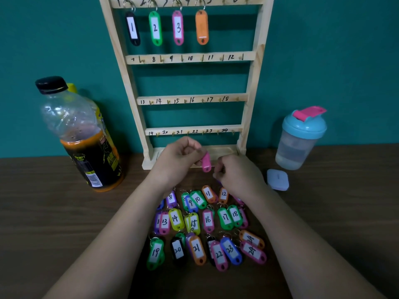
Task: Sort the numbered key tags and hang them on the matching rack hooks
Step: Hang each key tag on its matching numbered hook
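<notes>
Two bare forearms reach across a dark wooden table (54,212) over rows of coloured key tags (207,225) lying face up, numbered 8 to 24, the 19-to-24 row nearest. Just beyond them the left hand (177,162) pinches a pink tag (206,161) by its upper end, fingers clamped on it, in front of the foot of a wooden rack (254,67). The right hand (237,175), fingers curled, sits just right of that tag; whether it grips anything cannot be told. On the rack's far top rail hang a black tag 1 (132,28), a green tag 2 (155,28), a pink tag 3 (178,28) and an orange tag (202,26) turned blank side out. A part-full drink bottle (86,134) stands at left, a blue-lidded shaker (300,139) and a small white box (278,179) at right.
</notes>
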Motion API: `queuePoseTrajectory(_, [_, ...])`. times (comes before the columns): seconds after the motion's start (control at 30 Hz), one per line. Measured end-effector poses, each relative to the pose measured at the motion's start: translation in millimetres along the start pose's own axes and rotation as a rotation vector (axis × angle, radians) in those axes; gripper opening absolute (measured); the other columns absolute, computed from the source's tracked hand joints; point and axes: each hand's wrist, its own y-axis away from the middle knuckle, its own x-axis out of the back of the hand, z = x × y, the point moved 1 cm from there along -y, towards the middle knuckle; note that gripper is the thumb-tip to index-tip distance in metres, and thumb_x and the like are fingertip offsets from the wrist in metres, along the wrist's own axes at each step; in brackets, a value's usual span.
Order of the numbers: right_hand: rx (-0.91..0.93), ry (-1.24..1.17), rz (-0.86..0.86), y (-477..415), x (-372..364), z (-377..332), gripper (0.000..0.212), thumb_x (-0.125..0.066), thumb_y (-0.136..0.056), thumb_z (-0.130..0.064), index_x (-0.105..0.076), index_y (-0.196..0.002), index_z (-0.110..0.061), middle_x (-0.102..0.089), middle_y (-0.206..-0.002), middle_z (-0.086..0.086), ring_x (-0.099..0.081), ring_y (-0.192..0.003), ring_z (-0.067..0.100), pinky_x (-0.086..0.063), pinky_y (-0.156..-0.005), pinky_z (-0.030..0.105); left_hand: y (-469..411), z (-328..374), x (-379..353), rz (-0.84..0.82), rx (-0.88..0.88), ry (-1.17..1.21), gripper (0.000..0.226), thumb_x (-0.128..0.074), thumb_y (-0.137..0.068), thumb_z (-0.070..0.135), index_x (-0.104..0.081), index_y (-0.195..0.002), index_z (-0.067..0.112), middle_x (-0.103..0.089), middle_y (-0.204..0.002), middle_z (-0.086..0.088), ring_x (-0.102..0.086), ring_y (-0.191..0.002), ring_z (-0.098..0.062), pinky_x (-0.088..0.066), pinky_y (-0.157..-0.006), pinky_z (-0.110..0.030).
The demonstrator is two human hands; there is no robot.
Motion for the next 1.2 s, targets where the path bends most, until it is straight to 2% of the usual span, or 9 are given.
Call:
queuePoseTrajectory(0.1, [0.036, -0.086, 0.03, 0, 4, 0, 0.013, -0.071, -0.098, -0.024, -0.074, -0.089, -0.033, -0.07, -0.091, -0.015, -0.065, -0.088, 0.009, -0.057, -0.076, 0.034, 4, 6, 1, 0.008, -0.025, 0.005, 0.016, -0.068, -0.103, 0.022, -0.069, -0.104, 0.006, -0.078, -0.088, -0.016, -0.07, -0.077, -0.012, -0.049, -0.072, -0.013])
queuePoseTrajectory(0.27, [0.124, -0.264, 0.193, 3, 37, -9, 0.011, -0.07, -0.101, -0.026, -0.079, -0.095, -0.028, -0.072, -0.089, -0.015, -0.064, -0.086, 0.001, -0.05, -0.075, 0.023, 10, 19, 12, 0.078, -0.112, -0.049, 0.011, -0.069, -0.102, 0.02, -0.071, -0.102, 0.009, -0.074, -0.077, 0.011, -0.062, -0.072, 0.005, -0.044, -0.069, -0.007])
queuePoseTrajectory(0.33, [0.152, -0.327, 0.247, 4, 56, -17, 0.011, -0.07, -0.102, -0.027, -0.08, -0.097, -0.027, -0.072, -0.09, -0.017, -0.063, -0.087, -0.004, -0.043, -0.072, 0.008, 13, 26, 17, 0.101, -0.136, -0.055, 0.01, -0.069, -0.101, 0.021, -0.073, -0.101, 0.012, -0.074, -0.079, 0.008, -0.061, -0.072, 0.004, -0.044, -0.07, -0.007])
queuePoseTrajectory(0.4, [0.171, -0.375, 0.295, 3, 75, -27, 0.012, -0.069, -0.102, -0.029, -0.08, -0.099, -0.027, -0.073, -0.091, -0.017, -0.063, -0.089, -0.007, -0.042, -0.071, 0.005, 16, 35, 20, 0.113, -0.158, -0.054, 0.01, -0.069, -0.101, 0.021, -0.073, -0.099, 0.012, -0.075, -0.08, -0.002, -0.06, -0.071, 0.002, -0.045, -0.069, -0.008])
queuePoseTrajectory(0.67, [0.262, -0.422, 0.437, -19, 138, -62, 0.012, -0.071, -0.101, -0.034, -0.081, -0.096, -0.028, -0.072, -0.085, -0.019, -0.065, -0.083, -0.003, -0.045, -0.068, 0.013, 14, 72, 31, 0.14, -0.188, 0.073, 0.01, -0.071, -0.1, 0.02, -0.074, -0.1, 0.011, -0.078, -0.087, -0.003, -0.065, -0.078, -0.004, -0.046, -0.068, -0.01])
queuePoseTrajectory(0.87, [0.29, -0.516, 0.56, -41, 182, -79, 0.011, -0.076, -0.096, -0.025, -0.081, -0.087, -0.023, -0.072, -0.076, -0.004, -0.063, -0.072, 0.009, -0.046, -0.062, 0.016, 11, 101, 28, 0.179, -0.176, 0.187, 0.006, -0.07, -0.099, 0.018, -0.073, -0.096, 0.014, -0.077, -0.086, -0.007, -0.069, -0.086, -0.011, -0.047, -0.066, -0.011])
queuePoseTrajectory(1.03, [0.342, -0.507, 0.673, -60, 221, -91, 0.012, -0.072, -0.099, -0.027, -0.079, -0.09, -0.022, -0.063, -0.063, -0.004, -0.052, -0.057, 0.009, -0.042, -0.058, 0.025, 11, 110, 20, 0.209, -0.154, 0.224, 0.005, -0.071, -0.098, 0.017, -0.075, -0.096, 0.013, -0.08, -0.09, -0.007, -0.073, -0.088, -0.026, -0.047, -0.074, -0.03])
queuePoseTrajectory(1.1, [0.341, -0.49, 0.718, -67, 235, -95, 0.013, -0.071, -0.099, -0.028, -0.078, -0.089, -0.022, -0.062, -0.059, 0.002, -0.051, -0.054, 0.014, -0.042, -0.057, 0.028, 10, 113, 16, 0.213, -0.155, 0.229, 0.005, -0.072, -0.098, 0.015, -0.075, -0.095, 0.012, -0.08, -0.087, -0.008, -0.072, -0.082, -0.018, -0.048, -0.07, -0.023])
queuePoseTrajectory(1.2, [0.338, -0.465, 0.723, -73, 248, -101, 0.015, -0.07, -0.097, -0.026, -0.077, -0.085, -0.02, -0.055, -0.049, -0.005, -0.046, -0.048, 0.008, -0.035, -0.054, 0.02, 8, 120, 9, 0.188, -0.181, 0.186, 0.002, -0.074, -0.096, 0.012, -0.074, -0.095, 0.01, -0.079, -0.082, -0.01, -0.075, -0.081, -0.012, -0.053, -0.069, -0.014])
